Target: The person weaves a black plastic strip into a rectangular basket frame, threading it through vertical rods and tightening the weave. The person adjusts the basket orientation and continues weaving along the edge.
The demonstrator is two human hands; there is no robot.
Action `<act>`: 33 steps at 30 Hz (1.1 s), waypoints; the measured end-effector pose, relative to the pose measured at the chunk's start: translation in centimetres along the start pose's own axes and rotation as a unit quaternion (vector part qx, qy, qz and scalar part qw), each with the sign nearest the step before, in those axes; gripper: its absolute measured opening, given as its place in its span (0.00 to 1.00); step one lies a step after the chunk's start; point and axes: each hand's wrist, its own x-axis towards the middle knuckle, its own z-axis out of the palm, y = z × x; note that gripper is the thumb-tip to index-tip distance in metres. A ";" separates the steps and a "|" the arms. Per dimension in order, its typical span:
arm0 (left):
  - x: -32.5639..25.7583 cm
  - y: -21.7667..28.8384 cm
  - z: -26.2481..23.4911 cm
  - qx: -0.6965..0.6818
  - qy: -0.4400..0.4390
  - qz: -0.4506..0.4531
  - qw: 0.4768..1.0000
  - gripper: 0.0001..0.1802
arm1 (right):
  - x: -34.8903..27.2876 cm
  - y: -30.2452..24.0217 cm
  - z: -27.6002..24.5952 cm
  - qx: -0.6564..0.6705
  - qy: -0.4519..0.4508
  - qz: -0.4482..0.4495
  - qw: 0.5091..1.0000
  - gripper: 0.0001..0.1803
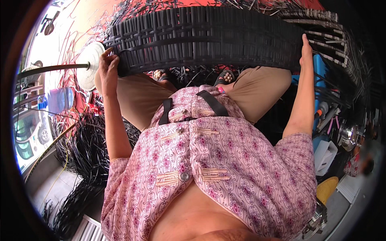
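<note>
A large black woven basket panel [205, 38] stretches across the top of the view, resting above my knees. My left hand [107, 66] grips its left edge with fingers curled over the weave. My right hand [306, 52] holds its right edge, the palm pressed against the side. Loose black strips stick out along the panel's upper rim. My pink patterned shirt [217, 160] and tan trousers [140, 96] fill the middle below it.
Bundles of black weaving strips [86, 152] lie at the left. A white fan [90, 64] and a clear water bottle [60, 99] stand at the far left. At the right are a blue stool [319, 76], tools, a white container [325, 154] and a yellow object [326, 188].
</note>
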 end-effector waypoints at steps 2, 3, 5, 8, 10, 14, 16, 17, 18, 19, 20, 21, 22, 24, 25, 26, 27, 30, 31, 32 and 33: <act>-0.7 -0.7 -0.4 -0.008 0.004 0.017 1.000 0.22 | 2.9 1.4 -0.4 0.045 -0.006 -0.024 0.999 0.53; -1.1 -1.0 -0.5 -0.024 0.007 0.008 1.000 0.23 | 3.3 1.5 -0.3 0.057 -0.004 -0.022 0.998 0.53; -2.0 -1.4 -0.5 -0.056 0.012 -0.009 0.998 0.23 | 4.4 1.6 0.3 0.064 0.016 -0.036 0.997 0.52; -3.3 -0.7 0.3 -0.082 0.004 -0.031 0.996 0.24 | 6.8 3.4 0.3 0.011 0.029 -0.061 0.998 0.48; -3.7 0.9 0.3 -0.066 -0.001 -0.021 0.998 0.26 | 8.6 3.9 -0.6 -0.110 0.038 -0.099 0.988 0.46; -5.2 3.9 -1.1 -0.113 -0.003 0.014 0.994 0.27 | 4.1 -0.5 1.3 -0.439 0.238 -0.208 0.841 0.38; -6.0 7.8 -2.4 -0.101 -0.026 0.003 0.995 0.29 | 1.3 -3.6 2.1 -0.361 0.279 -0.422 0.783 0.36; -6.4 10.4 -2.8 -0.105 -0.056 0.009 0.993 0.29 | -1.7 -5.7 3.4 -0.292 0.215 -0.447 0.818 0.33; -6.9 13.0 -3.1 -0.106 -0.086 0.018 0.990 0.30 | -5.4 -7.9 5.3 -0.215 0.150 -0.466 0.845 0.30; -7.1 14.7 -3.3 -0.100 -0.100 0.029 0.989 0.31 | -8.9 -9.8 7.3 -0.121 0.042 -0.469 0.874 0.28; -7.7 16.4 -3.7 -0.123 -0.127 0.040 0.984 0.31 | -12.6 -11.2 9.6 -0.021 -0.071 -0.461 0.884 0.26; -8.5 17.1 -3.7 -0.123 -0.124 0.079 0.982 0.32 | -17.4 -12.1 12.0 0.024 -0.183 -0.464 0.867 0.18; -8.4 18.2 -3.5 -0.130 -0.135 0.120 0.975 0.32 | -21.4 -12.7 13.4 0.049 -0.260 -0.471 0.841 0.19; -9.5 21.6 -3.0 -0.149 -0.125 0.121 0.973 0.32 | -28.2 -14.5 15.8 0.024 -0.398 -0.547 0.737 0.19; -9.4 21.9 -2.1 -0.172 -0.135 0.132 0.967 0.31 | -30.3 -14.0 17.2 0.041 -0.380 -0.601 0.702 0.19; -9.9 22.5 -1.5 -0.141 -0.108 0.153 0.972 0.31 | -32.0 -13.3 18.4 0.065 -0.374 -0.650 0.658 0.18; -10.4 22.8 -1.0 -0.113 -0.082 0.173 0.975 0.31 | -33.5 -12.6 18.9 0.095 -0.410 -0.630 0.652 0.18; -11.7 23.9 0.1 -0.095 -0.041 0.182 0.978 0.31 | -35.3 -11.2 18.7 0.142 -0.461 -0.572 0.663 0.16; -12.1 23.9 0.4 -0.107 -0.045 0.183 0.976 0.31 | -35.2 -11.0 18.4 0.144 -0.450 -0.574 0.669 0.15; -12.4 23.8 0.5 -0.118 -0.049 0.183 0.975 0.30 | -35.1 -10.9 17.9 0.145 -0.438 -0.576 0.674 0.14; -12.7 23.4 0.6 -0.131 -0.065 0.178 0.973 0.31 | -35.3 -10.8 17.1 0.141 -0.425 -0.583 0.678 0.12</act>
